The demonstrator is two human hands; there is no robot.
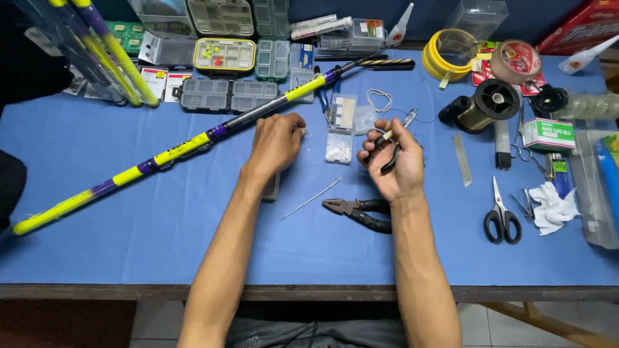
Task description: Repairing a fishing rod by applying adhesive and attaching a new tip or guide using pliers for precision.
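Blue table (161, 225), tackle clutter along top. My left hand (277, 142) curled palm-down at centre, pinching something tiny, unclear. Right hand (393, 161) grips small pliers (389, 151). Combination pliers (358, 212) idle below; rigging looks unfinished.

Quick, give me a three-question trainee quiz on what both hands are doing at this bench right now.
1. True or false: the right hand holds a small black-handled tool.
2. Which lies nearest below the right hand: (a) scissors, (b) combination pliers, (c) line spool?
3. What long item lies diagonally just past the left hand?

Key: 1 true. 2 b. 3 The yellow, black and purple fishing rod on the blue table.
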